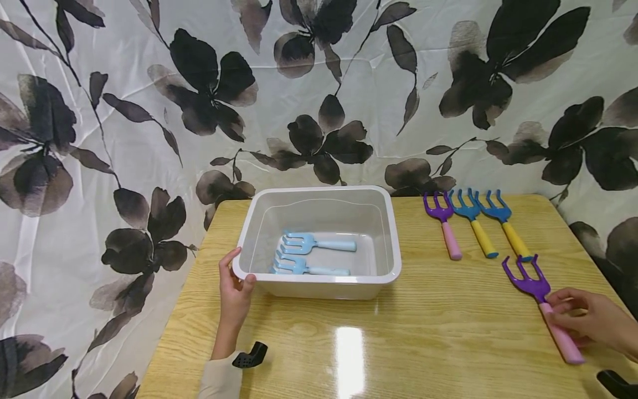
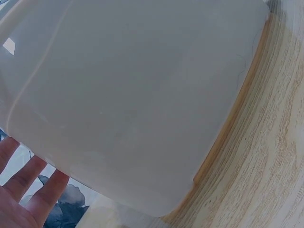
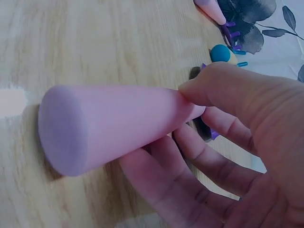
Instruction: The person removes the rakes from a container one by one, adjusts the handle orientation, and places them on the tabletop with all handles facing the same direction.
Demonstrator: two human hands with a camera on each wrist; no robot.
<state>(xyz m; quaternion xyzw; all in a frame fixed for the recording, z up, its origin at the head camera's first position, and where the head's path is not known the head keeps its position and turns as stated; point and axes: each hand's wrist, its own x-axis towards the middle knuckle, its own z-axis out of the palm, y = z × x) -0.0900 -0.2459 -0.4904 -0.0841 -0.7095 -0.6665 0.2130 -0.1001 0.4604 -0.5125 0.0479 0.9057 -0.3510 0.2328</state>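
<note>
My left hand [image 1: 235, 288] holds the front left corner of a white plastic tub [image 1: 319, 287], thumb over the rim and fingers along the outer side. In the left wrist view, the fingers [image 2: 47, 190] lie against the tub's wall [image 2: 123, 104]. Two light blue toy hand rakes [image 1: 336, 245] lie inside the tub. At the right, my right hand [image 1: 588, 318] pinches the pink handle of a purple hand rake [image 1: 532, 285], its tines pointing away from me. Close up in the right wrist view, thumb and fingers sit round the pink handle [image 3: 114, 123].
Behind my right hand, another purple rake with a pink handle [image 1: 451, 241] and two blue rakes with yellow handles [image 1: 480, 238] lie at the back right of the wooden table [image 1: 428, 332]. A floral cloth [image 1: 379, 100] hangs behind the table.
</note>
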